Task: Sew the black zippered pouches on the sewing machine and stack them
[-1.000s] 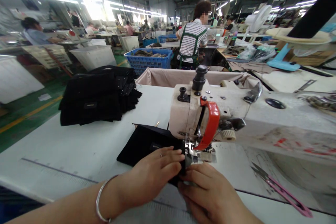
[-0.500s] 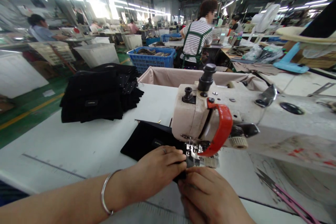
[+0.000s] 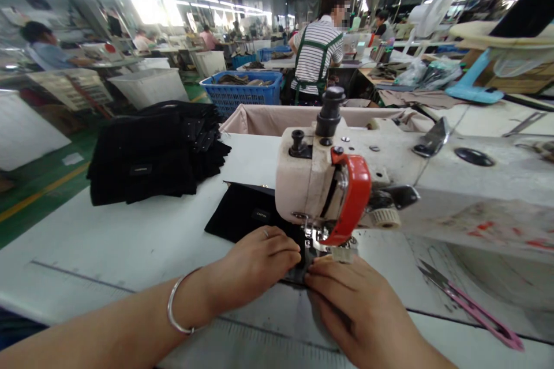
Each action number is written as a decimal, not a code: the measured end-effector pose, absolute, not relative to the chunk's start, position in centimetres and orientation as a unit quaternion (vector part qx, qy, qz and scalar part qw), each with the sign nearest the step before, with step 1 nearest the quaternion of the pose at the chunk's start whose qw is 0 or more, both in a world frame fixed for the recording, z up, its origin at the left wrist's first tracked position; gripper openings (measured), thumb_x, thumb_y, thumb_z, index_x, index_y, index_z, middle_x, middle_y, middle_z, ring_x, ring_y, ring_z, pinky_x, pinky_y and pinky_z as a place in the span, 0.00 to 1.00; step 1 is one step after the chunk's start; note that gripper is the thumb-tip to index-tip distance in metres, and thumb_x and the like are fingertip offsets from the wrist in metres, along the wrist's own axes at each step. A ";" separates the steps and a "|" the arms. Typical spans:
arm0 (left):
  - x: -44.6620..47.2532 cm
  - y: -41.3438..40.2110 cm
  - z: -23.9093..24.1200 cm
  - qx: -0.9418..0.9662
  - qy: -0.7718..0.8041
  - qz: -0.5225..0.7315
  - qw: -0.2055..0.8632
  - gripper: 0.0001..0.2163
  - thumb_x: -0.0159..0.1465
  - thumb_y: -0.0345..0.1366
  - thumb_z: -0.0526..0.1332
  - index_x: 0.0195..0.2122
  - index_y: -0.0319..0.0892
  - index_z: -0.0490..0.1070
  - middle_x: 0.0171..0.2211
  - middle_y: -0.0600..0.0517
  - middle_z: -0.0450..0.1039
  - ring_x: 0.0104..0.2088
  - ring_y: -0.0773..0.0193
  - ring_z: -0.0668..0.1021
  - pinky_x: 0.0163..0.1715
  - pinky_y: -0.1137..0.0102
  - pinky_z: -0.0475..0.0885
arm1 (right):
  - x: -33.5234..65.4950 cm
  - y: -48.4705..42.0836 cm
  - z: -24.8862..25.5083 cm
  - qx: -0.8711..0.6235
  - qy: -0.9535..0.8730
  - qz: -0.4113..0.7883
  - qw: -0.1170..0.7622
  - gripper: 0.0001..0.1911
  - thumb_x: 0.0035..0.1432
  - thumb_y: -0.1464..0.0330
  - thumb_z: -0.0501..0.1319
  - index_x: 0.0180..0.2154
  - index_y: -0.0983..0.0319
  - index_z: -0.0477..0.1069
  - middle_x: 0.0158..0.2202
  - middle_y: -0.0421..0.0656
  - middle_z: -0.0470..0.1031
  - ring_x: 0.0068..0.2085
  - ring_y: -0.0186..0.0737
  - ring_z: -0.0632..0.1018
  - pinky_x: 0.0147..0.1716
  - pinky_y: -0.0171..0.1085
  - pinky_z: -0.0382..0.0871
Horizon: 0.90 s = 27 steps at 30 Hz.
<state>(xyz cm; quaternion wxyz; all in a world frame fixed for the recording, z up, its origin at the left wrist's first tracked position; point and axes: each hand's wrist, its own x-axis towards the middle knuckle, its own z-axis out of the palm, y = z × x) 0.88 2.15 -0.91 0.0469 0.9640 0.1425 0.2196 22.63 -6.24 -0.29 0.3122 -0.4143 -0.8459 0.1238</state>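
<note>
A black fabric piece (image 3: pixel 236 213) with a small label lies flat on the white table, its right side under the presser foot (image 3: pixel 314 236) of a sewing machine (image 3: pixel 298 179). My left hand (image 3: pixel 264 256), with a ring and a silver bangle at the wrist, rests on the fabric left of the foot, fingers together and bent onto it. Right in front of the foot, my right hand (image 3: pixel 346 294) is closed at the fabric's near right edge, its thumb hidden beneath. The needle cannot be made out behind the red guard (image 3: pixel 357 196).
A stack of black fabric pieces (image 3: pixel 142 155) sits at the table's left. Pink thread snips (image 3: pixel 471 305) lie to the right, under the machine arm. Behind the table are a cloth-lined bin (image 3: pixel 264 121), a blue basket (image 3: pixel 242 92) and a person in a striped shirt (image 3: pixel 318 57).
My hands have come slightly apart, the right one shifting a little along the fabric edge beside the foot. The black fabric remains under the foot. The whole view has shifted slightly.
</note>
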 end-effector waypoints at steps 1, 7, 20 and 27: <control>0.8 2.1 -0.9 0.964 0.140 0.220 0.050 0.07 0.70 0.28 0.54 0.47 0.38 0.68 0.44 0.49 0.75 0.45 0.65 0.75 0.50 0.67 0.71 | 22.8 -6.3 -0.2 -0.421 -0.842 0.123 0.313 0.17 0.60 0.77 0.55 0.48 0.58 0.72 0.42 0.44 0.76 0.42 0.42 0.76 0.40 0.43 0.72; 0.9 2.3 -0.3 0.962 0.129 0.234 0.050 0.07 0.71 0.30 0.53 0.46 0.39 0.69 0.42 0.51 0.76 0.43 0.64 0.76 0.47 0.67 0.71 | 22.8 -6.3 -0.5 -0.436 -0.838 0.125 0.304 0.16 0.60 0.76 0.55 0.48 0.58 0.71 0.43 0.45 0.75 0.42 0.46 0.74 0.40 0.47 0.71; 1.0 3.0 -0.6 0.966 0.103 0.231 0.054 0.07 0.69 0.26 0.54 0.43 0.36 0.72 0.42 0.50 0.78 0.44 0.65 0.77 0.49 0.69 0.71 | 22.6 -5.8 -1.4 -0.447 -0.843 0.093 0.284 0.22 0.59 0.77 0.55 0.55 0.61 0.66 0.49 0.48 0.74 0.48 0.48 0.74 0.46 0.50 0.72; 1.5 4.6 -0.5 0.969 0.135 0.193 0.072 0.09 0.71 0.29 0.53 0.44 0.39 0.73 0.43 0.52 0.78 0.44 0.64 0.78 0.49 0.69 0.71 | 22.2 -5.6 -2.4 -0.502 -0.829 0.062 0.238 0.22 0.59 0.73 0.54 0.55 0.64 0.66 0.46 0.53 0.72 0.47 0.54 0.73 0.43 0.54 0.72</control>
